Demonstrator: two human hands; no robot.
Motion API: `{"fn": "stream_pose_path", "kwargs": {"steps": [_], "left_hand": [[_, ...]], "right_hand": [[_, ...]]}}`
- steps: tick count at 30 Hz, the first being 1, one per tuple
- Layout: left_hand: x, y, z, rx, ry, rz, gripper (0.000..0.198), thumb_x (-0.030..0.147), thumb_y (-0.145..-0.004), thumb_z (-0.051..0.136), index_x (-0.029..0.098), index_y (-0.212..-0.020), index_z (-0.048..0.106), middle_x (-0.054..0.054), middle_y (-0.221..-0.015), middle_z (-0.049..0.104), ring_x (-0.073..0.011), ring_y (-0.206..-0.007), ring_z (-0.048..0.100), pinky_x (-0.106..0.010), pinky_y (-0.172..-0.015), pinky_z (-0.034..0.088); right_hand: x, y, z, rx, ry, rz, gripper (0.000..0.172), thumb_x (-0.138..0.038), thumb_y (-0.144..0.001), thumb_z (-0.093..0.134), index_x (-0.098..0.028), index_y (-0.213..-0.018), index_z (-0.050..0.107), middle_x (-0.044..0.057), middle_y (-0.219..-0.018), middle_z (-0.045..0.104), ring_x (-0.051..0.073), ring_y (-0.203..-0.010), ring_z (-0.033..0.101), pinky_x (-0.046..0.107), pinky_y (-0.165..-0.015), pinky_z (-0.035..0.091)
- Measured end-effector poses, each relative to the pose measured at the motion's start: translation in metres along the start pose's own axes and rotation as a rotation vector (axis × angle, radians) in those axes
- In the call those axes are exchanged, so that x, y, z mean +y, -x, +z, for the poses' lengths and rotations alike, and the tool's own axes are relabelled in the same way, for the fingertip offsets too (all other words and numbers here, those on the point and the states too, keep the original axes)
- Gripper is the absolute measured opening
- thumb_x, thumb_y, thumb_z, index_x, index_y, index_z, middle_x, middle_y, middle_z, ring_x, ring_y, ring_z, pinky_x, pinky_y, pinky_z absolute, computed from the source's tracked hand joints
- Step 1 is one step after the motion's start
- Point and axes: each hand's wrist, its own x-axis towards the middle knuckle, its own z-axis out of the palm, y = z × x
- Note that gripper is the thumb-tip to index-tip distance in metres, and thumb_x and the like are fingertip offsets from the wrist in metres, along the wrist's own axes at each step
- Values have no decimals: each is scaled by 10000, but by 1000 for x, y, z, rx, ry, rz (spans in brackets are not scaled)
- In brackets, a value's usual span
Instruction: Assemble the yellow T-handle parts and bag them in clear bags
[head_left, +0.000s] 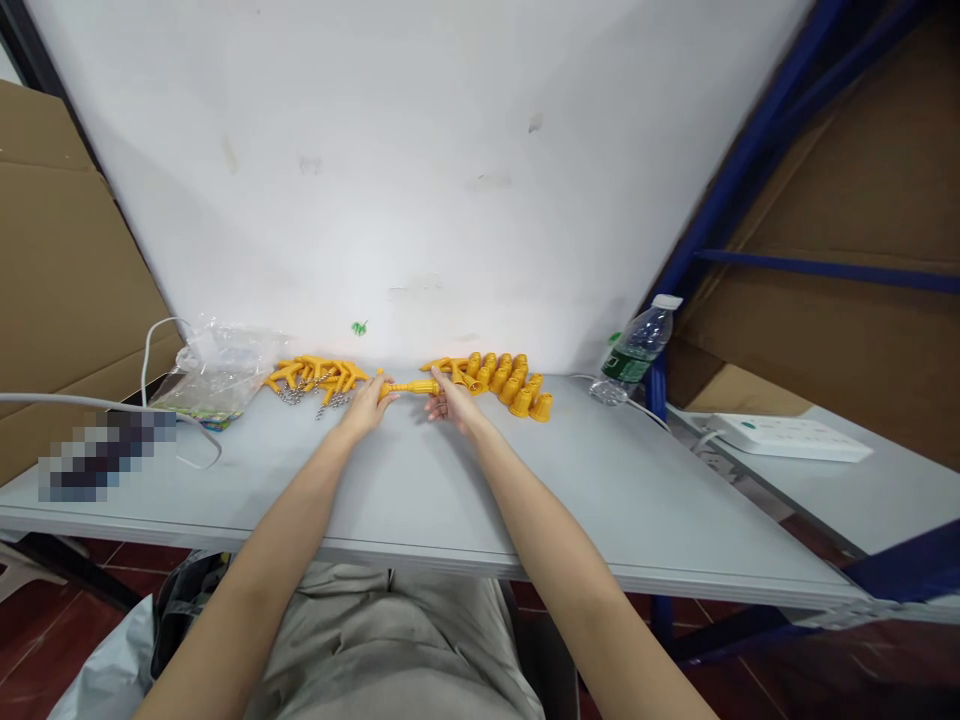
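Note:
Both my arms reach across a grey table (420, 500) toward the white wall. My left hand (367, 402) and my right hand (450, 400) together hold one yellow plastic rod-shaped piece (411, 387) between them, fingers pinched on its two ends. Just left of it lies a pile of yellow forked pieces with small metal chains (315, 380). To the right stands a cluster of several yellow cone-shaped caps (510, 385), close to my right hand.
A clear plastic bag (221, 375) lies at the back left beside a white cable (150, 350). A plastic water bottle (637, 350) leans at the back right. A white power strip (787, 437) sits on a neighbouring table; cardboard and blue shelving flank both sides.

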Motion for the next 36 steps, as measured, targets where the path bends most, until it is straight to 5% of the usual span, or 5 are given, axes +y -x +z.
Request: {"fn": "stream_pose_path", "kwargs": {"steps": [12,16,24,29,36], "left_hand": [[7,6,-2,56,-16,-10,419,322,-919,492,232,-1328,492,-117,-1236,564,-247,-1072,596,-412,-945,479],[3,4,1,183,48,-26,574,328,-923,474,247,-1467,310,-143,-1419,443,-252,-1235,510,-437,-1033,421],[-9,4,12,191,-40,-231,531,251,-893,476,167,-1410,392,-157,-1371,509,-264,-1320,447,-452,-1107,349],[-15,2,15,150,-102,-256,445,225,-891,464,152,-1329,483,-143,-1302,570,-242,-1271,496,-407,-1073,396],[-20,4,18,-53,-267,-275,368,221,-892,459,188,-1238,582,-112,-1351,562,-235,-1309,470,-412,-1136,325]], "right_hand": [[2,-2,6,-92,-355,132,330,-440,-970,447,-163,-837,567,43,-638,676,106,-456,592,204,-465,489],[8,-12,9,17,-341,-45,163,-340,-907,559,-178,-899,577,46,-755,707,138,-597,660,231,-564,524],[28,-42,-7,540,610,-686,399,-332,-861,548,-142,-1212,560,153,-1192,665,262,-1095,599,412,-973,414],[39,-53,-15,555,1072,-617,363,-233,-909,452,-110,-1236,549,173,-1205,659,262,-1151,567,424,-1081,249],[37,-53,-11,597,1230,-468,399,-314,-970,388,-109,-1298,489,179,-1184,660,272,-1104,575,404,-1025,262]]}}
